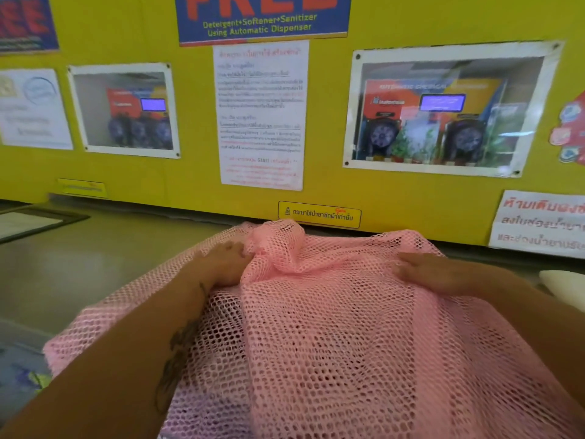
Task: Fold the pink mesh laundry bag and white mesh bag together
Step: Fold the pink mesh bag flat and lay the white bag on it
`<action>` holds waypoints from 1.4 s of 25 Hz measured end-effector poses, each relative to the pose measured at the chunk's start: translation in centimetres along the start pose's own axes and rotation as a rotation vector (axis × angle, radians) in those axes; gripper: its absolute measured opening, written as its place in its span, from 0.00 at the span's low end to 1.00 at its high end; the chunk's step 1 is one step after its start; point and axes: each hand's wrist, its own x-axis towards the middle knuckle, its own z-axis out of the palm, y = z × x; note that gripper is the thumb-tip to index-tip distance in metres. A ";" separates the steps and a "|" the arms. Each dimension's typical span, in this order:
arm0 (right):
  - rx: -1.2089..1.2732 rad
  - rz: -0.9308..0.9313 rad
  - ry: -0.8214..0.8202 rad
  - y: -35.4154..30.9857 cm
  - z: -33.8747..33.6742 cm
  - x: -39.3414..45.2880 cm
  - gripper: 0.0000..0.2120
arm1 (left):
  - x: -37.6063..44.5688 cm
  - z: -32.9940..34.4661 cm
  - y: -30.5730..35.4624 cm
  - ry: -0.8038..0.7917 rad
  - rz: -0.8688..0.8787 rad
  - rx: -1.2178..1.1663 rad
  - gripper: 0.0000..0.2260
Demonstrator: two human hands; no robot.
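Observation:
The pink mesh laundry bag (pixel 323 327) lies spread over the grey counter and fills the lower middle of the view, bunched into a fold at its far edge. My left hand (pixel 226 259) rests on the bag's far left part, its fingertips tucked into the bunched fold. My right hand (pixel 427 272) lies flat on the far right part with fingers straight, pointing left. A small piece of a white thing (pixel 560 282) shows at the right edge; I cannot tell whether it is the white mesh bag.
The grey counter (pixel 95 264) runs left of the bag up to a yellow wall (pixel 190 185) covered with posters and notices. A dark-framed sheet (pixel 28 221) lies at the far left. Patterned fabric (pixel 22 375) shows at the lower left.

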 end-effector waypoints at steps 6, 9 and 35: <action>-0.031 0.028 0.037 1.1 0.3 -1.0 0.46 | 0.1 -0.3 -2.3 0.013 -0.052 -0.048 0.45; -0.056 0.058 0.094 1.5 0.5 -1.7 0.37 | 0.1 -0.3 -2.1 0.069 -0.006 -0.139 0.37; -0.395 -0.143 0.035 5.7 -6.4 -4.5 0.09 | -12.5 -9.4 7.6 0.466 -0.243 0.220 0.24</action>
